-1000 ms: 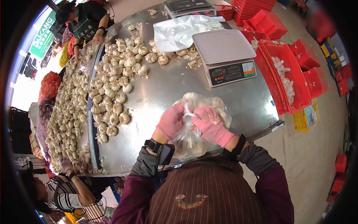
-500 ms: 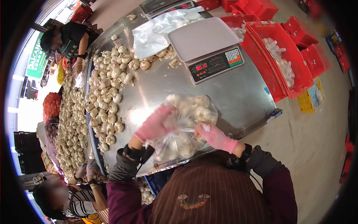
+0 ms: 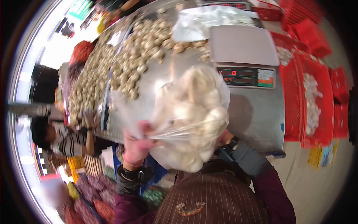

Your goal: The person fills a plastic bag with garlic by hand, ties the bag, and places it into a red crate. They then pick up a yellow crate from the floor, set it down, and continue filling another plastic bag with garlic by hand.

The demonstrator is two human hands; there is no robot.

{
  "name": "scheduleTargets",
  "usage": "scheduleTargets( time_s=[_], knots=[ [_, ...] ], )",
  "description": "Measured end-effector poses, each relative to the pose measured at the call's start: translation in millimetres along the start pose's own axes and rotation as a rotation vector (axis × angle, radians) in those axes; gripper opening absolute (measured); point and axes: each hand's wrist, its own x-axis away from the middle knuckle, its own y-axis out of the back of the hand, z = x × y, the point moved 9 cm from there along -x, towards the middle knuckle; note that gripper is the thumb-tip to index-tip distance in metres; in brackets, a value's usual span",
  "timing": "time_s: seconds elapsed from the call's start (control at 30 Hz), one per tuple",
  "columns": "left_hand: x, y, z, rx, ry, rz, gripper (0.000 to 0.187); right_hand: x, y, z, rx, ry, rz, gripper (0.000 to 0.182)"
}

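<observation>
A clear plastic bag of garlic bulbs (image 3: 192, 115) is held up above the metal table, bulging and blurred by motion. My left hand (image 3: 137, 143), in a pink glove, is closed round the gathered film at the bag's left side, and loose film trails up beyond it. At the bag's right lower side is my right hand (image 3: 225, 137), also in pink; its fingers are hidden behind the bag. Beyond the bag stands a digital scale (image 3: 244, 48) with a bare pan and a lit display.
Loose garlic bulbs (image 3: 143, 46) lie along the left of the metal table (image 3: 257, 115). White plastic bags (image 3: 209, 22) lie beside the scale. Red crates (image 3: 298, 100), one with bagged garlic, stand at right. A co-worker in a striped shirt (image 3: 71, 138) is at left.
The bag has risen off the table towards the camera. My right hand has gone from its top front to behind its right side. The view has turned, and the scale now appears farther right.
</observation>
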Motion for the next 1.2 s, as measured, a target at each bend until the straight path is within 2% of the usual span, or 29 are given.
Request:
scheduleTargets(
  time_s=[0.03,0.07,0.1,0.2,0.23,0.27,0.3,0.37,0.4,0.47,0.63,0.67,0.73,0.77,0.8,0.83,0.87,0.9,0.93,0.97,1.0,1.03,1.2],
  knots=[
    [24.5,24.3,-5.3,0.182,-0.053,-0.263,0.044,3.1,-18.2,19.9,-0.263,-0.115,0.114,0.041],
    [50.6,61.8,20.5,0.272,-0.123,-0.436,0.053,9.0,-30.9,40.8,-0.518,-0.237,0.239,0.043],
    [72.8,75.6,34.5,0.357,-0.133,-0.547,0.051,0.3,-41.6,58.3,-0.764,-0.372,0.376,0.046],
    [136.0,95.1,28.0,0.323,-0.205,-0.824,0.051,8.7,-77.5,139.6,-1.405,-0.893,0.821,0.053],
    [147.2,93.5,31.3,0.313,-0.215,-0.921,0.051,15.3,-72.6,87.8,-0.881,-0.609,0.927,0.056],
    [157.5,92.5,35.0,0.305,-0.223,-1.021,0.051,6.8,-59.0,132.2,-0.846,-0.707,0.887,0.059],
    [171.1,91.1,40.8,0.297,-0.224,-1.118,0.052,12.7,-57.6,159.4,-0.835,-0.719,0.978,0.059],
    [218.3,84.5,53.7,0.287,-0.212,-1.296,0.052,18.8,-53.6,187.0,-0.908,-0.797,0.891,0.050],
    [243.1,77.4,60.5,0.283,-0.201,-1.375,0.052,28.9,-56.2,201.9,-0.893,-0.818,0.961,0.050],
    [285.1,61.6,70.9,0.274,-0.186,-1.499,0.052,36.9,-55.0,222.9,-0.768,-0.694,0.966,0.052],
    [358.9,14.4,96.2,0.284,-0.126,-1.649,0.053,99.0,-34.4,237.2,-0.681,-0.744,0.972,0.047],
    [364.1,5.2,100.9,0.291,-0.109,-1.653,0.053,114.9,-30.2,242.4,-0.664,-0.735,1.031,0.043],
    [318.4,6.6,110.8,0.343,-0.078,-1.556,0.053,140.8,-18.3,253.1,-0.675,-0.686,1.141,0.035],
    [325.4,-33.3,109.1,0.404,-0.083,-1.413,0.053,151.3,-11.0,249.4,-0.682,-0.624,1.153,0.032],
    [355.8,-78.2,111.5,0.482,-0.081,-1.229,0.053,159.0,7.0,239.1,-0.382,-0.061,1.133,0.027],
    [350.5,-109.7,120.9,0.555,-0.066,-1.032,0.054,180.0,6.9,231.3,-0.899,-0.734,1.022,0.028],
    [354.9,-129.4,132.8,0.616,-0.038,-0.841,0.054,199.9,9.0,198.9,-0.526,-0.662,1.048,0.033],
    [354.4,-101.4,112.8,0.657,-0.010,-0.667,0.054,185.2,32.2,227.8,-0.369,-0.302,1.026,0.045],
    [312.8,-138.4,148.2,0.678,0.011,-0.518,0.054,193.2,39.8,216.3,-0.602,-0.575,0.879,0.048],
    [237.0,-240.0,122.4,0.681,0.026,-0.399,0.054,197.4,48.9,208.8,-0.591,-0.609,0.860,0.046],
    [191.2,-342.7,95.5,0.668,0.033,-0.315,0.054,206.2,58.0,202.5,-0.596,-0.636,0.876,0.045],
    [172.6,-401.9,76.6,0.651,0.040,-0.247,0.054,204.9,80.2,194.9,-0.598,-0.619,0.802,0.045],
    [168.6,-460.3,66.8,0.520,0.063,-0.047,0.055,216.4,220.5,147.2,-0.701,-0.355,0.539,0.052]
  ],
)
